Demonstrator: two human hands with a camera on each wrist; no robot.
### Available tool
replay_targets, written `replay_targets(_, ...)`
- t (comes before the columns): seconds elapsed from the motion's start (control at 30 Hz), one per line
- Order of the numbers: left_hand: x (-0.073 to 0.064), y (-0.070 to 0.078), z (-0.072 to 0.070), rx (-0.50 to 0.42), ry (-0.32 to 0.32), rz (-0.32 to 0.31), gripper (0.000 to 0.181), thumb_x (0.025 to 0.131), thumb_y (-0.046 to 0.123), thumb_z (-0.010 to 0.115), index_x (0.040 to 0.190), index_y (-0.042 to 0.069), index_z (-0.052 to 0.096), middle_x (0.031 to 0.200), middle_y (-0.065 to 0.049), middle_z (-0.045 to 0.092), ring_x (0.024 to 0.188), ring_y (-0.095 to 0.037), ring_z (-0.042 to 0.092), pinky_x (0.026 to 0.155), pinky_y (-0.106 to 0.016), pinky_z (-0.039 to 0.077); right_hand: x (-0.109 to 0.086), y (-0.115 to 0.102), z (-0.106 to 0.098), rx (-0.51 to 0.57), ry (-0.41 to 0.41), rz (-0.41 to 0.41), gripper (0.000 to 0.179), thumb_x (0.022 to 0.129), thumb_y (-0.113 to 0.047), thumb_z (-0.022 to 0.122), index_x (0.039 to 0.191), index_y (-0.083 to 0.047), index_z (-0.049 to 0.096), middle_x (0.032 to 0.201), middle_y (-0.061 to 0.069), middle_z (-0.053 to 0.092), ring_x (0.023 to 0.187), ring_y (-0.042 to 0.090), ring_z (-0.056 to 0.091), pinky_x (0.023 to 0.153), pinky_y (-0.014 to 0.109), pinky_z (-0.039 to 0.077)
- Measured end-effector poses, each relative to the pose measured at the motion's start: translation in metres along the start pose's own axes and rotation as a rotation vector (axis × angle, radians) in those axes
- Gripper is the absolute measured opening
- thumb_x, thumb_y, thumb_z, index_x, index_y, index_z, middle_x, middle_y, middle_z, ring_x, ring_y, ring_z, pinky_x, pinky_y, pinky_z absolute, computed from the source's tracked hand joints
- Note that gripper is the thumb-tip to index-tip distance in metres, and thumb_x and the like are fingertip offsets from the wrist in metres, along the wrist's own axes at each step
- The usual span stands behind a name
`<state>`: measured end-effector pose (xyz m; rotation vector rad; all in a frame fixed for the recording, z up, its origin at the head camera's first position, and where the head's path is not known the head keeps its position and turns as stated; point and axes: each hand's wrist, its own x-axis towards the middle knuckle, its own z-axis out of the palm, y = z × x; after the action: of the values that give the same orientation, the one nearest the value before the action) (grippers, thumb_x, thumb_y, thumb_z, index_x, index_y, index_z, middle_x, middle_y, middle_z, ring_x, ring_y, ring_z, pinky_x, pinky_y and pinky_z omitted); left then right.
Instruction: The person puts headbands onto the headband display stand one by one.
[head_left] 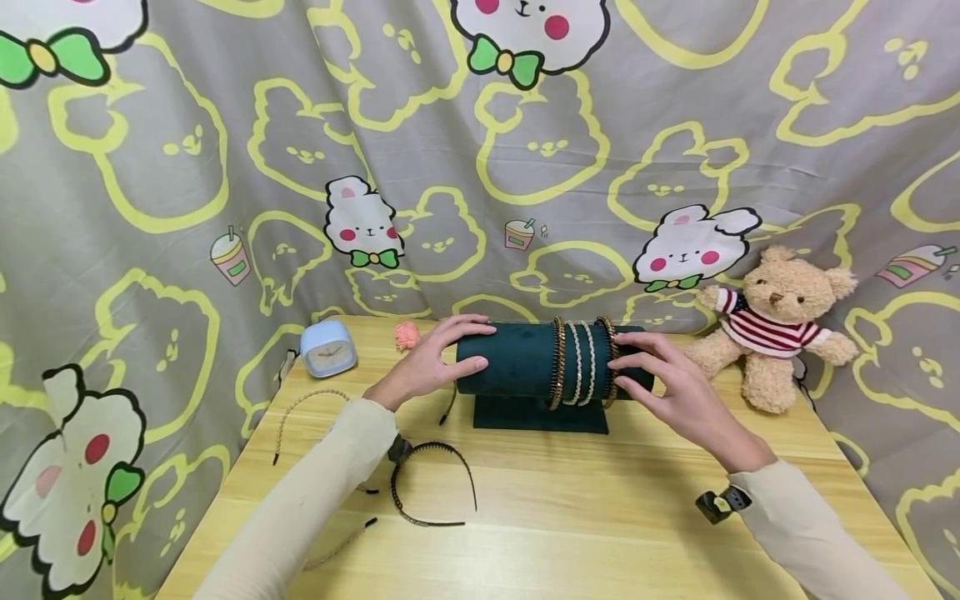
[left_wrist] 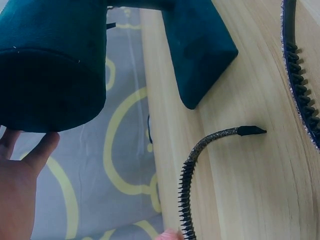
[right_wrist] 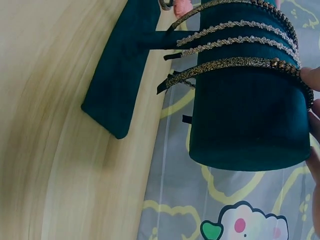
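In the head view, a dark green padded headband stand holds a horizontal roll above its flat base. Round the roll sit two brown beaded headbands with two slim pale ones between them. My left hand holds the roll's left end, thumb in front and fingers over the top. My right hand is at the right end, its thumb and fingertips on the rightmost brown headband. In the right wrist view a fingertip meets that headband's beaded part; much of this hand is out of frame.
Left of the stand, a black toothed headband and slim beaded headbands lie on the wooden table. A blue clock and a pink scrunchie stand behind. A teddy bear sits right, before the patterned curtain.
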<state>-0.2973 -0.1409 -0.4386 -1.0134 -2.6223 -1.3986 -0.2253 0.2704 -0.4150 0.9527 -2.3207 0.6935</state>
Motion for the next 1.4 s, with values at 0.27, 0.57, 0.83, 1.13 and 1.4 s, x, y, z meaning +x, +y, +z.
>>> replay_targets(0.27,0.000,0.001,-0.001,-0.007,0.000,0.008,0.049,0.104,0.045,0.074,0.151,0.045,0.061,0.172,0.004,0.043,0.160,-0.020,0.036,0.128,-0.068,0.030,0.002,-0.003,0.003,-0.019,-0.023,-0.004,0.041,0.086,0.006,0.088,0.118,-0.017,0.081,0.148,0.014,0.064,0.135,0.035,0.060,0.080,0.019,0.048)
replay_targets(0.57,0.000,-0.001,0.000,0.000,0.002,0.000,0.048,0.105,0.044,0.074,0.151,0.047,0.061,0.169,0.017,0.042,0.160,-0.017,0.036,0.128,-0.067,0.030,0.003,-0.003,0.004,0.031,0.002,-0.007,0.046,0.084,0.008,0.089,0.122,-0.016,0.080,0.148,0.013,0.064,0.136,0.034,0.060,0.107,0.010,0.042)
replay_targets(0.83,0.000,-0.001,0.000,-0.008,0.001,0.010,0.048,0.105,0.044,0.074,0.151,0.044,0.062,0.169,0.017,0.043,0.160,-0.018,0.035,0.129,-0.067,0.029,0.000,0.011,-0.003,0.127,0.067,0.093,0.050,0.085,0.010,0.086,0.128,-0.016,0.078,0.147,0.011,0.064,0.143,0.008,0.052,0.120,0.011,0.033)
replay_targets(1.13,0.001,0.000,-0.001,-0.002,-0.002,0.014,0.049,0.104,0.045,0.074,0.151,0.046,0.061,0.172,0.002,0.043,0.160,-0.020,0.036,0.128,-0.068,0.029,-0.009,0.028,-0.005,0.296,0.024,0.326,0.041,0.098,0.001,0.079,0.135,-0.017,0.075,0.159,0.009,0.054,0.145,-0.003,0.045,0.115,0.005,0.035)
replay_targets(1.4,0.001,-0.001,-0.001,0.001,-0.003,0.008,0.049,0.105,0.044,0.074,0.152,0.045,0.061,0.171,0.011,0.043,0.160,-0.019,0.035,0.129,-0.067,0.029,-0.013,0.042,-0.004,0.480,-0.026,0.380,0.045,0.101,0.003,0.073,0.145,-0.008,0.067,0.168,0.016,0.042,0.151,0.002,0.042,0.114,0.009,0.042)
